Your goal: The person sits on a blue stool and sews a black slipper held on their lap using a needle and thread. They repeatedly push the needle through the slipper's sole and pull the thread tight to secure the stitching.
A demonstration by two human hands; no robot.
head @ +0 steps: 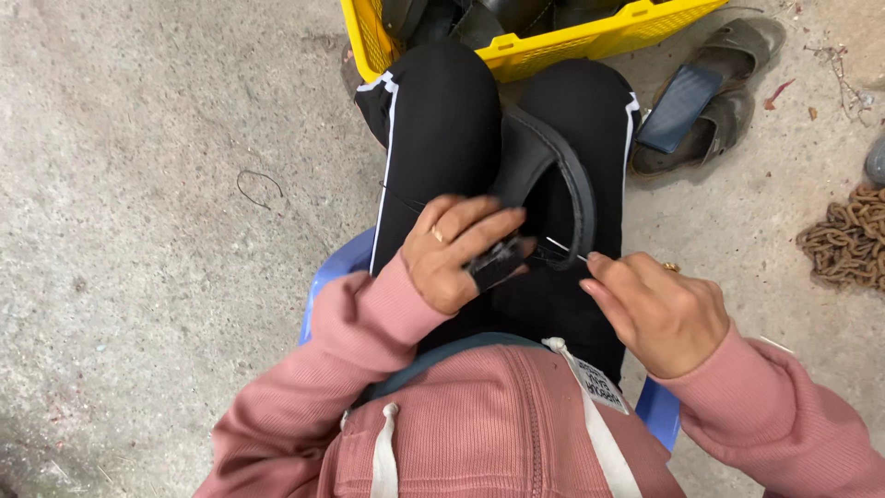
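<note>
A black shoe (pixel 544 171) rests between my knees, sole edge turned toward me. My left hand (pixel 452 249) grips the shoe's near end, fingers curled over the black upper. My right hand (pixel 659 309) pinches a thin needle (pixel 560 246) at the shoe's rim, with a fine thread running from it. Both sleeves are pink, and my legs are in black trousers with white side stripes.
A yellow plastic crate (pixel 590 37) holding dark shoes stands just beyond my knees. A pair of worn sandals (pixel 728 101) with a dark flat wallet (pixel 678 108) on them lies at the right. A rusty chain (pixel 848 240) sits at the far right. I sit on a blue stool (pixel 336 272) on concrete.
</note>
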